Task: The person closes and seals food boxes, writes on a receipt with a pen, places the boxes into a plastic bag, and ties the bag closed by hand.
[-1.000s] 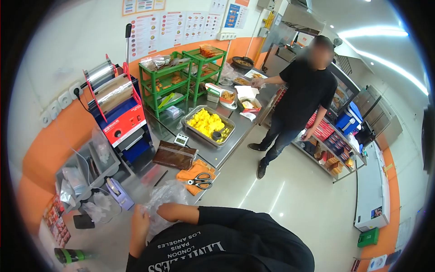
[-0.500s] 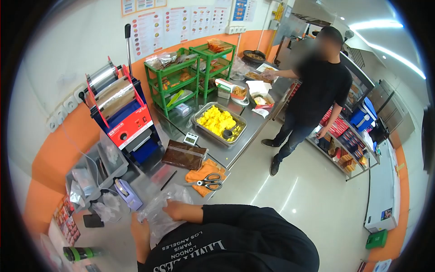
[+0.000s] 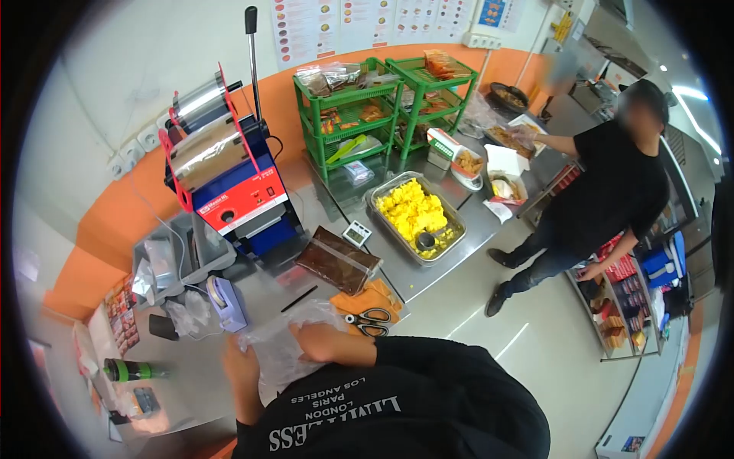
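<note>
Between my hands a clear, crumpled plastic bag [image 3: 279, 356] is stretched close to my chest, over the metal table. My left hand [image 3: 239, 371] is closed on the bag's left edge. On the other side, my right hand [image 3: 325, 343] grips the bag with its fingers bent; the fingertips are partly hidden by the plastic. Just right of my right hand are black-handled scissors [image 3: 368, 321] on an orange cloth [image 3: 378, 297]. A sealed packet of brown sauce [image 3: 337, 260] and a black pen [image 3: 299, 299] lie beyond the bag.
A tray of yellow food [image 3: 413, 214], a small timer [image 3: 356, 233] and green racks [image 3: 348, 115] stand farther back. At left are a red-and-blue sealing machine [image 3: 237, 203], a tape dispenser [image 3: 227, 304] and a green-black bottle [image 3: 128, 370]. A co-worker [image 3: 612, 168] stands at right, reaching toward food.
My view has swung, so the scene sits farther right and the table's left end shows more. Both hands keep hold of the plastic bag, which looks a little more spread out.
</note>
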Motion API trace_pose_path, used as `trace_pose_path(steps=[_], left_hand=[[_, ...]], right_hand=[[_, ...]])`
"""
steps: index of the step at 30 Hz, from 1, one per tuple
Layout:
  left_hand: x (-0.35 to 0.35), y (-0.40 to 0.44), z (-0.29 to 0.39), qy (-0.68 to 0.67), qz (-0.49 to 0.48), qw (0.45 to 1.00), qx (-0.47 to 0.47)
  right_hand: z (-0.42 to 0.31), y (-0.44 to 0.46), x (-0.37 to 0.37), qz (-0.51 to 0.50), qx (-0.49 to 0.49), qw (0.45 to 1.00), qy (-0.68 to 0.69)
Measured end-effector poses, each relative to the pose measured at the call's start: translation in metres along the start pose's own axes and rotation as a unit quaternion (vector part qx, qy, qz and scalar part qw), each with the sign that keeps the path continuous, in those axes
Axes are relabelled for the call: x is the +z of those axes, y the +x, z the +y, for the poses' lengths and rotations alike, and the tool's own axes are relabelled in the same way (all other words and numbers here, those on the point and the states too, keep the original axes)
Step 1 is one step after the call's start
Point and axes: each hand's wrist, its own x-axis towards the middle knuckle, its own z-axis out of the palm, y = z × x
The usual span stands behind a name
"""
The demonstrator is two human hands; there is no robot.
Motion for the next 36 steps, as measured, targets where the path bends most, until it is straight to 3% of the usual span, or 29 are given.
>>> trace_pose_path(steps=[4,6,9,11,17,21,23,25,27,30,32,33,35,36], left_hand=[[-0.015,-0.003,0.035,0.021,-0.065,0.994,-0.082],[-0.006,-0.002,0.032,0.032,0.008,0.998,-0.052],[-0.002,0.000,0.037,0.059,0.016,0.995,-0.081],[-0.004,-0.001,0.041,0.075,0.021,0.993,-0.091],[0.000,-0.014,0.037,0.081,0.044,0.986,-0.141],[0.010,-0.022,0.036,0.053,0.073,0.988,-0.127],[0.006,-0.024,0.057,0.014,0.089,0.985,-0.150],[0.005,-0.022,0.062,-0.025,0.111,0.979,-0.167],[0.010,-0.021,0.050,-0.022,0.101,0.992,-0.073],[0.011,-0.015,0.060,-0.036,0.074,0.988,-0.134],[0.024,-0.006,0.032,-0.049,0.079,0.985,-0.143],[0.028,-0.003,0.024,-0.057,0.079,0.983,-0.156],[0.035,0.002,0.012,-0.058,0.062,0.986,-0.143],[0.035,0.006,0.011,-0.058,0.047,0.988,-0.135]], right_hand=[[0.020,0.011,-0.005,-0.070,-0.053,0.996,0.013],[0.028,0.015,-0.005,-0.101,-0.068,0.993,0.001],[0.030,0.001,-0.027,-0.068,-0.130,0.986,0.075],[0.029,-0.002,-0.027,-0.042,-0.093,0.987,0.120],[0.058,0.013,0.038,-0.088,-0.107,0.985,0.101],[0.038,-0.014,-0.030,-0.121,-0.111,0.985,0.058],[0.037,-0.012,-0.041,-0.191,-0.144,0.967,0.086],[0.047,-0.009,-0.041,-0.163,-0.135,0.974,0.086],[0.063,0.009,-0.029,-0.128,-0.131,0.980,0.081],[0.077,0.023,-0.014,-0.155,-0.280,0.946,-0.059],[0.079,0.013,-0.024,-0.058,-0.321,0.941,0.085],[0.078,0.007,-0.037,-0.054,-0.319,0.942,0.085],[0.078,-0.001,-0.064,-0.179,-0.158,0.971,-0.021],[0.080,-0.006,-0.071,-0.175,-0.155,0.972,-0.018]])
